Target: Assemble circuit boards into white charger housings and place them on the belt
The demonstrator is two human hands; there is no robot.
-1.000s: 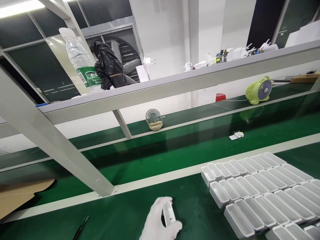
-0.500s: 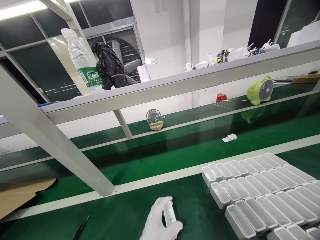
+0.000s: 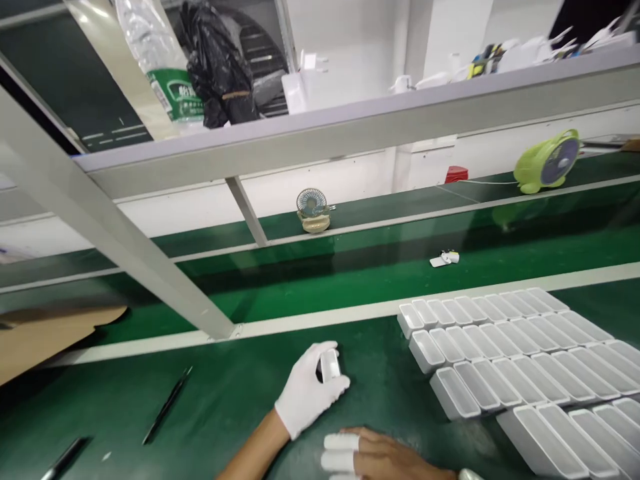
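Observation:
My left hand (image 3: 307, 390), in a white glove, is closed around a small white plastic case (image 3: 330, 366), thumb on the near end and fingers on the far end. The case is just above or on the green worktop; I cannot tell which. My right hand (image 3: 380, 457) is at the bottom edge, with white finger cots on its fingers. Those fingers stretch out to the left, below the gloved hand, with nothing visible in them. To the right, several rows of open white plastic cases (image 3: 456, 393) stand side by side on the mat.
Black tweezers (image 3: 167, 405) lie at left, with another dark pen-like tool (image 3: 65, 459) nearer me. A slanted metal post (image 3: 165, 273) supports the shelf (image 3: 350, 137). Beyond are brown cardboard (image 3: 55, 333), a small white part (image 3: 445, 259), a beige fan (image 3: 313, 210) and a green fan (image 3: 547, 162).
The view has tilted down and shifted. My right hand has come into view from the bottom right. My left hand still grips the small white case, which now appears turned.

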